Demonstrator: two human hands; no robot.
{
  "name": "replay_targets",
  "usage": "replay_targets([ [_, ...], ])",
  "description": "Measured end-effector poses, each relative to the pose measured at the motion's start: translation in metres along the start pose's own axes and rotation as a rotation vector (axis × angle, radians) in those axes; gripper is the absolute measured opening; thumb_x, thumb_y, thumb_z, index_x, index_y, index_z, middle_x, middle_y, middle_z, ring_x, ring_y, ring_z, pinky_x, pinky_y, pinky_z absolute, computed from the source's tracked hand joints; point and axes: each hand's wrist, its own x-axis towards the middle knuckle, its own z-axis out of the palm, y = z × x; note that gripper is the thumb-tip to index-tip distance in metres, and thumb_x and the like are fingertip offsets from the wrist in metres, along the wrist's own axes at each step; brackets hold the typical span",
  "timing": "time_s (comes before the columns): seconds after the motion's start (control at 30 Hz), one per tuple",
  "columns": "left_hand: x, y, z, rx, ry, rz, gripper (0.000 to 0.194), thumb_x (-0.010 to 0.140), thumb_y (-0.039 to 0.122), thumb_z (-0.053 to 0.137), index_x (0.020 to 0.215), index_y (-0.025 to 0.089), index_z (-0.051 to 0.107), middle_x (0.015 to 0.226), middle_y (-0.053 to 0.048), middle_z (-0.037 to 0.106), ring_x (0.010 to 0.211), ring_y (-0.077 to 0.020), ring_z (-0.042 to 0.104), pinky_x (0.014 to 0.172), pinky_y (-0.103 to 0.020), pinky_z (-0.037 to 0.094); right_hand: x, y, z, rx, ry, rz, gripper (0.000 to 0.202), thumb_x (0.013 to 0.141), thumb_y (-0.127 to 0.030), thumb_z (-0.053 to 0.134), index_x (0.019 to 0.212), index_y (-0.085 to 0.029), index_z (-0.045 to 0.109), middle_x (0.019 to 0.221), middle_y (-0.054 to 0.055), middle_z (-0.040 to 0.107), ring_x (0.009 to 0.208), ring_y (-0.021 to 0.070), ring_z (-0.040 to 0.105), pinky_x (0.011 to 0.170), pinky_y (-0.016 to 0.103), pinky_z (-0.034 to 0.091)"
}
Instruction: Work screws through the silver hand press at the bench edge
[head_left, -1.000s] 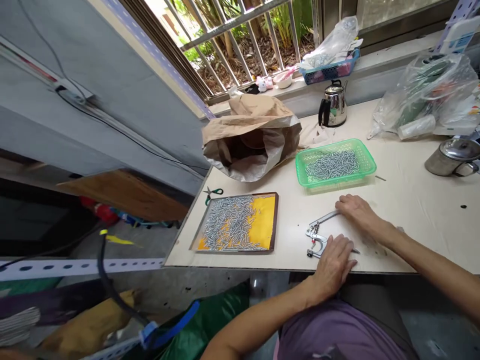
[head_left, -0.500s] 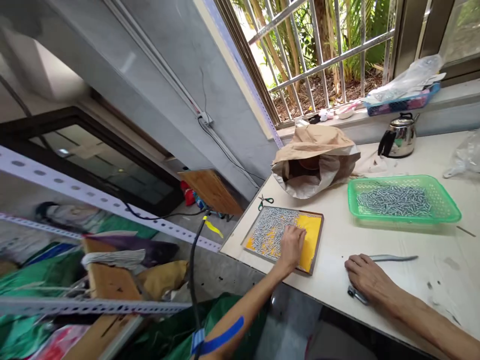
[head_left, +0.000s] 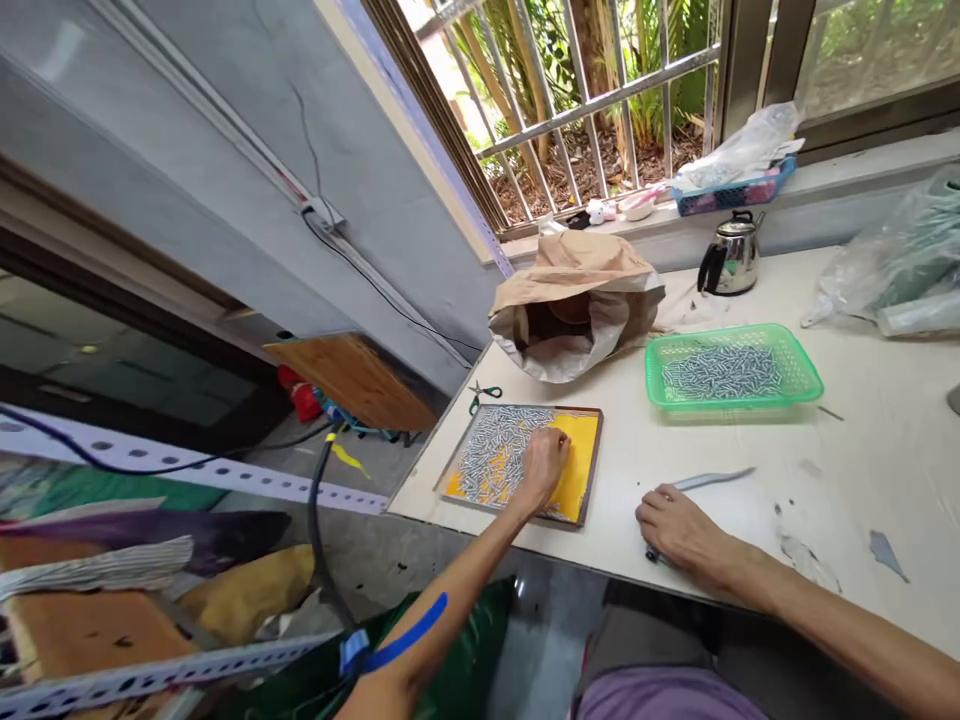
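Note:
My left hand, fingers curled together, rests over a shallow dark-rimmed tray with a yellow bottom. Small silver metal pins lie scattered across the tray's left and middle; its right part is mostly bare yellow. Whatever is between the left fingertips is hidden. My right hand lies on the table with its fingers bent over a grey curved tool. One end of the tool sticks out to the right, and a dark piece shows below the palm. Blue tape runs along my left forearm.
Behind the right hand stands a green basket with many similar pins. An open brown paper bag, green-handled scissors, a steel kettle and a plastic bag are on the table. A black cable hangs left.
The view has swung right, so everything sits farther left in the picture. My left hand stays over the tray's middle, and my right hand stays on the grey tool.

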Motion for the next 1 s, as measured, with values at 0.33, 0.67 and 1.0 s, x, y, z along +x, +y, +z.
replay_targets([
  [0.33,-0.097,0.045,0.016,-0.974,-0.445,-0.164,0.038,0.065,0.045,0.064,0.085,0.012,0.066,0.069,-0.002,0.064,0.054,-0.0109,0.054,0.052,-0.023,0.043,0.006,0.053,-0.051,0.597,0.523,0.480,0.022,0.092,-0.032,0.042,0.092,-0.019,0.060,0.085,0.005,0.065,0.076,0.0179,0.059,0.069,0.033,0.048],
  [0.67,-0.089,0.063,0.043,-0.888,-0.574,-0.236,0.030,0.061,0.038,0.068,0.071,0.010,0.069,0.056,0.001,0.059,0.052,-0.0086,0.046,0.051,-0.020,0.034,-0.049,0.035,-0.067,0.140,0.284,0.385,0.021,0.091,-0.021,0.043,0.104,-0.021,0.060,0.092,0.007,0.062,0.085,0.0203,0.060,0.073,0.033,0.049],
  [1.0,-0.080,0.065,0.041,-0.624,-0.711,-0.226,0.028,0.060,0.038,0.065,0.064,0.010,0.068,0.044,0.006,0.042,0.046,-0.0068,0.034,0.045,-0.021,0.025,-0.098,-0.010,0.007,0.027,0.199,0.447,0.018,0.090,-0.011,0.042,0.087,-0.020,0.058,0.077,0.004,0.057,0.068,0.0173,0.054,0.061,0.029,0.038],
])
